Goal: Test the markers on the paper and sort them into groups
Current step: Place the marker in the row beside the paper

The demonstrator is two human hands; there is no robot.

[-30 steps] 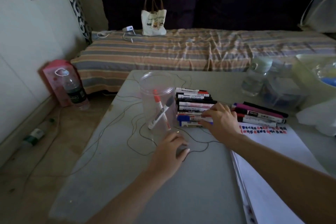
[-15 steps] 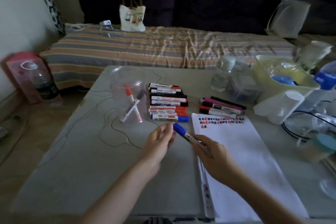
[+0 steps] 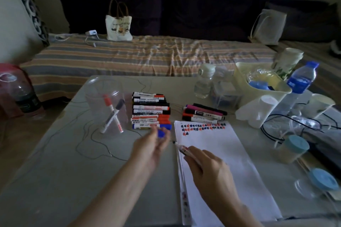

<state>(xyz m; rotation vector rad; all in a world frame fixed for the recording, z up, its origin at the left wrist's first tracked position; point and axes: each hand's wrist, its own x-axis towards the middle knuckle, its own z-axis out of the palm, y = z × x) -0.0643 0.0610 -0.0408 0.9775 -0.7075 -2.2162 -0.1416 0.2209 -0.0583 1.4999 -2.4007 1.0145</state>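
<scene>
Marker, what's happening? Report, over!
Left hand pinches blue cap. Right hand grips uncapped marker, tip at paper edge. Nothing in the way.

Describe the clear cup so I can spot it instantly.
Start at the table's left half, left of the stacked row of markers. The clear cup stands there upright, and it alone holds two markers leaning crossed inside, one red-capped, one dark-capped.

Blue cap (image 3: 161,133), red-and-blue marks on white paper (image 3: 221,153), striped bedcover (image 3: 129,57)
</scene>
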